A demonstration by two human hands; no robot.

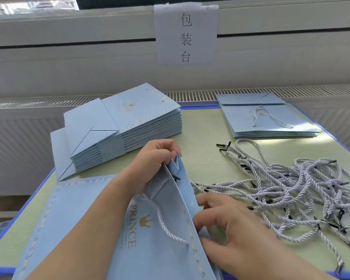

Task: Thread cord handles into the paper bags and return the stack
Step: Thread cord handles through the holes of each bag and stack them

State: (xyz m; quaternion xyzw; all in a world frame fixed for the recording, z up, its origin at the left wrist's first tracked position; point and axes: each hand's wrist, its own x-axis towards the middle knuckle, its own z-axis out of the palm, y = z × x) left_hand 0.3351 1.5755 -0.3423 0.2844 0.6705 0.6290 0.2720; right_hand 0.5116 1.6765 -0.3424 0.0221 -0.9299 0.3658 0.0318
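Observation:
A light blue paper bag (166, 249) printed PRINCE lies in front of me with its top edge lifted. My left hand (150, 164) pinches the bag's upper corner at the gusset fold. A pale twisted cord handle (162, 221) loops across the bag's face, and its black tip (176, 178) pokes through a hole near the top. My right hand (224, 225) has curled fingers at the bag's right edge, partly behind the paper. To the right sprawls a tangle of loose cords (303, 190).
A tall stack of flat blue bags (127, 128) sits at the back left. A small pile of bags with a cord handle (265, 118) lies at the back right. The green table has a blue rim (343, 142). A paper sign (186, 31) hangs above.

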